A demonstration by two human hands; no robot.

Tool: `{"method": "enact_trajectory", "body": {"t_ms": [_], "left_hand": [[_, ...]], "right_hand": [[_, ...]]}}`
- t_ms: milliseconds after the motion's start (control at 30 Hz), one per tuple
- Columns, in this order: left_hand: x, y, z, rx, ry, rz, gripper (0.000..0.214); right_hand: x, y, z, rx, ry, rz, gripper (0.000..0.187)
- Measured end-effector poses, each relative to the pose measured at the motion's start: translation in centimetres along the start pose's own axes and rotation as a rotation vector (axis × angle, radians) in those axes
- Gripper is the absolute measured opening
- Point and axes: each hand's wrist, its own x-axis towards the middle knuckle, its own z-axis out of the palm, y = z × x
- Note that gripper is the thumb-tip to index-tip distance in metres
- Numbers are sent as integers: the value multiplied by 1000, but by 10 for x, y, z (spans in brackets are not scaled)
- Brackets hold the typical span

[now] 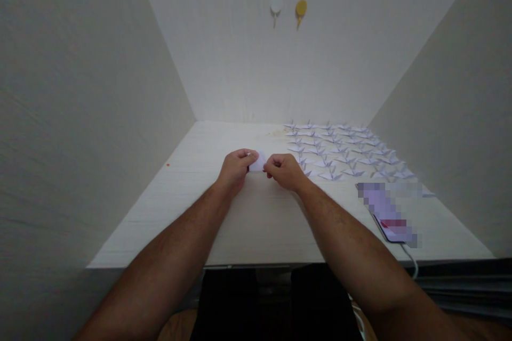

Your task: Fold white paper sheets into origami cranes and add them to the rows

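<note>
A small piece of white paper [257, 162], which looks folded, is held up between my two hands over the middle of the table. My left hand [237, 167] pinches its left side, thumb on top. My right hand [283, 169] has thumb and forefinger closed at its right edge. The fine creases are too small to make out. Just right of my right hand, several folded white paper cranes [338, 152] stand in rows, and the nearest ones are partly hidden behind that hand.
A phone [384, 213] with a white cable [414, 264] lies at the table's right front, its screen blurred. Walls enclose the white table [168, 208] at left, back and right. One white hook [276, 5] and one yellow hook [301, 9] are on the back wall.
</note>
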Motion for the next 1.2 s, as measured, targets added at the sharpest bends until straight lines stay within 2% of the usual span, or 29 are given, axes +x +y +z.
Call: {"method": "enact_trajectory", "body": {"t_ms": [267, 367, 467, 533, 600, 700, 800, 933, 1000, 1067, 1133, 1200], "left_hand": [[-1, -1, 1, -105, 12, 1, 31], [1, -1, -1, -127, 29, 26, 27], [3, -2, -2, -20, 129, 139, 24], [2, -3, -2, 95, 192, 228, 22], [1, -3, -1, 205, 205, 293, 21], [-4, -4, 2, 365, 129, 370, 20], [-8, -4, 4, 519, 12, 513, 21], [-10, -2, 4, 602, -104, 678, 23], [-9, 0, 2, 604, -67, 686, 26], [-7, 0, 0, 579, 51, 647, 29], [-3, 0, -1, 475, 145, 542, 35], [-1, -1, -3, 331, 120, 384, 35]], "right_hand": [[2, 3, 0, -55, 36, -9, 21], [2, 4, 3, -67, 167, -31, 17], [0, 3, 6, -69, 354, -64, 14], [0, 2, 7, -57, 376, -81, 16], [0, 1, 7, -29, 339, -88, 19], [2, 2, 7, 62, 286, -52, 23], [5, 3, 6, 209, 272, 16, 26], [8, 2, 6, 381, 271, 103, 27], [8, 1, 6, 400, 264, 132, 20], [7, 0, 5, 366, 264, 146, 14], [6, -1, 5, 322, 256, 152, 12], [5, 0, 5, 299, 237, 149, 12]]}}
